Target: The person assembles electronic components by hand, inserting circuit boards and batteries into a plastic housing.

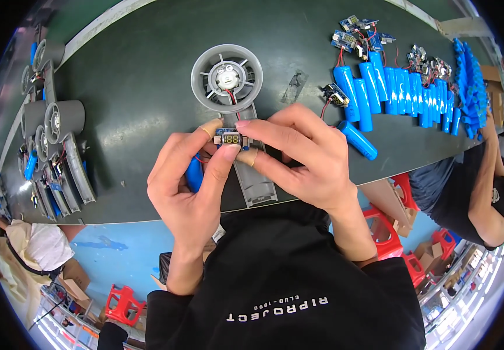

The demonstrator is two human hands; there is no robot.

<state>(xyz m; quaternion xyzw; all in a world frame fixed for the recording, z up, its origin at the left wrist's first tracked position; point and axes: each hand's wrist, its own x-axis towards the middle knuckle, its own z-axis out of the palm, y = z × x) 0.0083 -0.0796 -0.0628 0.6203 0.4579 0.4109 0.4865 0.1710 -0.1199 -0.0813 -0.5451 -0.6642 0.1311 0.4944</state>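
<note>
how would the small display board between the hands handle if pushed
The display board is probably stiff, since it looks flat. Its exposed parts suggest it may be fragile. It is likely light, being small enough to pinch between fingers.

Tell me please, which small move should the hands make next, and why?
I would guess lowering the circuit board toward the grey handle, keeping its display up: the left hand and right hand pinch the board above the handle, where it seems not yet seated.
</note>
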